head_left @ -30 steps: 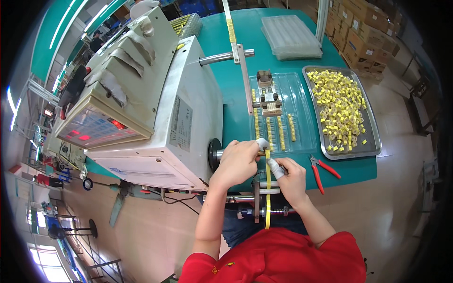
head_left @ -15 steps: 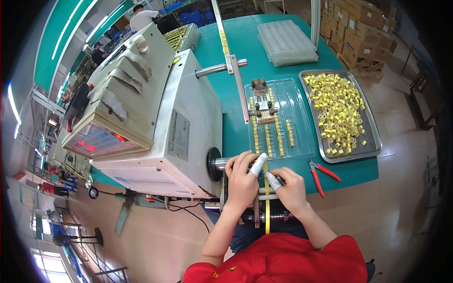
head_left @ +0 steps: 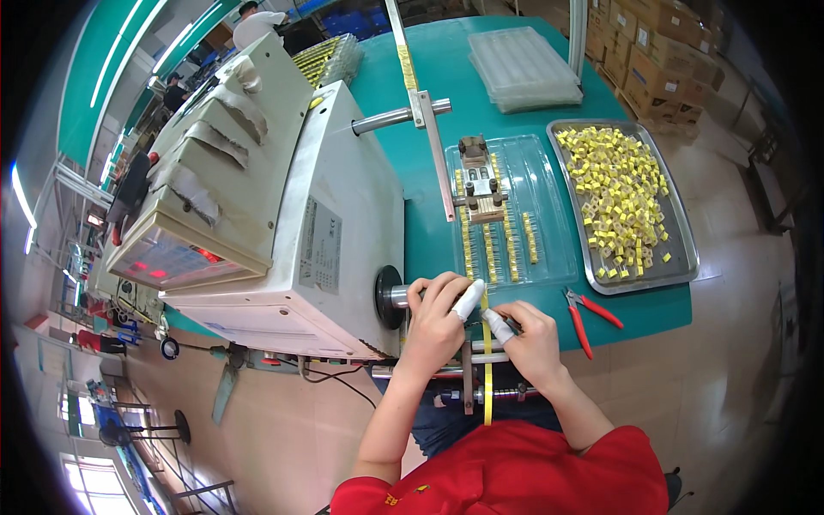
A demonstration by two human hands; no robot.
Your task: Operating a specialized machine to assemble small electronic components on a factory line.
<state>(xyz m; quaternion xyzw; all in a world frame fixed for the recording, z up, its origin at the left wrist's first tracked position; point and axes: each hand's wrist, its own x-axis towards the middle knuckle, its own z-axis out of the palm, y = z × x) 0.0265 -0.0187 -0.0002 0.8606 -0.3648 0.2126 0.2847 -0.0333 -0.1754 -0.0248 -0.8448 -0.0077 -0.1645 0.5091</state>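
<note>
Both the left hand (head_left: 436,324) and the right hand (head_left: 534,342) meet at a yellow strip (head_left: 488,378) just below the frame's centre, the strip running down toward the bottom edge. From where I stand, the fingers of each are curled and close together; whether either hand pinches the strip, I can't tell. Red-handled cutters (head_left: 579,324) lie right of centre, near a metal tray (head_left: 692,268) heaped with yellow parts (head_left: 614,202). A white machine (head_left: 356,249) stands left of centre.
</note>
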